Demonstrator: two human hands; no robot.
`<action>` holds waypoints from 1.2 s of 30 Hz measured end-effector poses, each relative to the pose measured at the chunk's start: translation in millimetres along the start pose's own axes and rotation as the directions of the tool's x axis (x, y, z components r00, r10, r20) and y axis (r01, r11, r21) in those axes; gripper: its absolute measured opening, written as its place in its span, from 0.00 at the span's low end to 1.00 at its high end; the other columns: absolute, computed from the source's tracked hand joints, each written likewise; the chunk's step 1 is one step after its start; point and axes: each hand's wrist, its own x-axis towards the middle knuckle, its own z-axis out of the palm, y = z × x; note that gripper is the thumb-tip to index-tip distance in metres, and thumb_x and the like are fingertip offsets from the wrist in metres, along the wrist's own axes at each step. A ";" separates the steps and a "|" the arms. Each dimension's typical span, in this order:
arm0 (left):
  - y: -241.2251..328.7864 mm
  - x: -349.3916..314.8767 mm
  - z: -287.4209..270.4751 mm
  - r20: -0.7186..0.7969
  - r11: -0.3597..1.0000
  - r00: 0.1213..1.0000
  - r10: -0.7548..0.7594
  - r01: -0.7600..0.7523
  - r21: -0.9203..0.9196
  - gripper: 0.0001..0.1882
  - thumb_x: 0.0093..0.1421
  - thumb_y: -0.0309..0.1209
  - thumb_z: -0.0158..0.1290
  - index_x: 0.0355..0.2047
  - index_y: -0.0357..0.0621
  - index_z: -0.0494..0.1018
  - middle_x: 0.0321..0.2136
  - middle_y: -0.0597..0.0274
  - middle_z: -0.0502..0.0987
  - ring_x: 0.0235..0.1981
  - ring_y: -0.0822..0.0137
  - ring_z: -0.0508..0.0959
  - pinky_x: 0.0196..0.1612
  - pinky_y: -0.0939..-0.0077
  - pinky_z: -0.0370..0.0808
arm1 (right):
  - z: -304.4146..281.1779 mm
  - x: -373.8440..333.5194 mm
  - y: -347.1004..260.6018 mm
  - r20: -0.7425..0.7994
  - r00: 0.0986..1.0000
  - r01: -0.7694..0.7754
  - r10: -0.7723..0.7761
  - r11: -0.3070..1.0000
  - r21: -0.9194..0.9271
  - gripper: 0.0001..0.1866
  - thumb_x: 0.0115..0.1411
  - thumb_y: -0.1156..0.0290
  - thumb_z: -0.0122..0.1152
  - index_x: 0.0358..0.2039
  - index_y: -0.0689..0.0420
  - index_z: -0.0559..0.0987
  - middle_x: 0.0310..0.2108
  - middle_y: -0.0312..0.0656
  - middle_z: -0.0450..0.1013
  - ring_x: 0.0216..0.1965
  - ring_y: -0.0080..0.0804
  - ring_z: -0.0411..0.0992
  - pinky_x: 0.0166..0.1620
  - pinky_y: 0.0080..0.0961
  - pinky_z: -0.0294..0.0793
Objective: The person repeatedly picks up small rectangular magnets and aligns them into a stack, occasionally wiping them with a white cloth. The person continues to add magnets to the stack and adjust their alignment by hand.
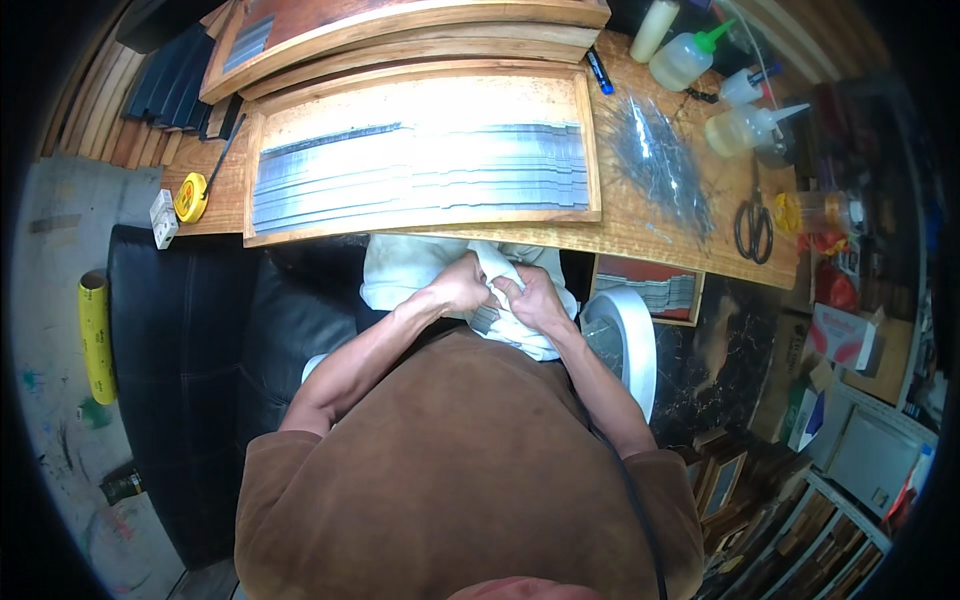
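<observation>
Over my lap, just below the table's front edge, lies a bunched white cloth [400, 265]. My left hand [460, 285] is closed on a fold of it. Close beside, my right hand [533, 298] also grips the cloth, its thumb bent toward the left hand. A small grey strip-like piece [484, 319] shows under the hands against the cloth; whether the fingers touch it is hidden. On the table ahead, a shallow wooden tray [420, 228] holds several long grey metallic-looking strips [420, 185] laid in rows, with strong glare across them.
Stacked wooden trays [430, 42] stand behind. On the table's right lie thin clear strips [660, 165], scissors [754, 230], a blue marker [599, 70] and squeeze bottles [683, 62]. A yellow tape measure [191, 197] sits left. Below right are an open drawer [650, 285] and a white rounded rim [640, 350].
</observation>
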 end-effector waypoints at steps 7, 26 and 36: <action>5.8 -27.7 -14.8 0.065 0.956 0.984 -0.168 0.179 -0.234 0.10 0.61 0.24 0.68 0.42 0.39 0.83 0.33 0.59 0.88 0.35 0.68 0.88 0.32 0.75 0.81 | -1.6 16.9 9.2 -0.288 0.950 -0.068 0.119 0.981 0.181 0.26 0.80 0.54 0.49 0.46 0.66 0.83 0.33 0.43 0.83 0.32 0.27 0.76 0.39 0.29 0.77; -27.6 -5.9 25.8 -0.464 0.667 0.877 -0.125 -0.271 -0.693 0.04 0.69 0.21 0.60 0.42 0.35 0.79 0.40 0.57 0.83 0.39 0.68 0.84 0.42 0.75 0.83 | 19.9 -13.3 -11.8 -0.141 0.988 0.020 -0.059 0.966 -0.259 0.14 0.72 0.62 0.58 0.41 0.61 0.82 0.31 0.59 0.80 0.36 0.63 0.78 0.41 0.49 0.77; -39.7 3.0 38.3 -0.542 0.640 0.837 -0.074 -0.377 -0.669 0.03 0.66 0.19 0.61 0.38 0.41 0.82 0.33 0.66 0.83 0.33 0.77 0.80 0.34 0.81 0.78 | 1.4 -0.4 -4.0 -0.054 0.998 -0.045 0.037 0.984 -0.170 0.20 0.74 0.57 0.61 0.39 0.65 0.83 0.27 0.40 0.79 0.31 0.23 0.70 0.36 0.32 0.74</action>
